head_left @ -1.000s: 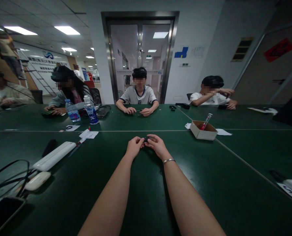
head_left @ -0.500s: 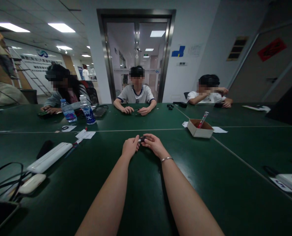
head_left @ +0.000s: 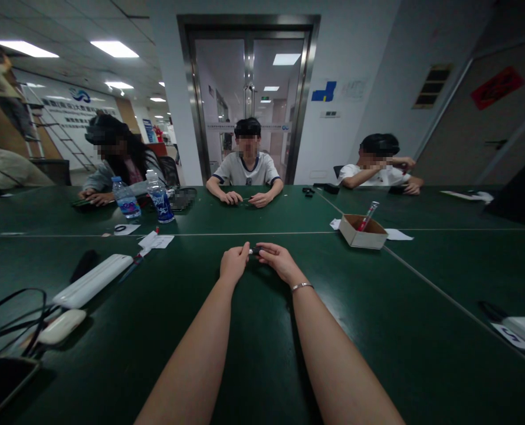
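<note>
In the head view, the small dark piece point(head_left: 256, 251) is located between the two hands over the green table point(head_left: 262, 342), its silver end pinched by the closed fingers of the left hand point(head_left: 233, 264) and its dark end gripped by those of the right hand point(head_left: 280, 261). Judged by this state, the two-handed hold is complete and release is not yet done; whether the silver and dark parts are joined or separate cannot be determined. The open box point(head_left: 363, 239) stands apart, beyond the right hand.

The left hand point(head_left: 235, 263) and right hand point(head_left: 279, 260) grip a small black-and-silver object point(head_left: 255, 251) over the green table point(head_left: 386, 319).
</note>
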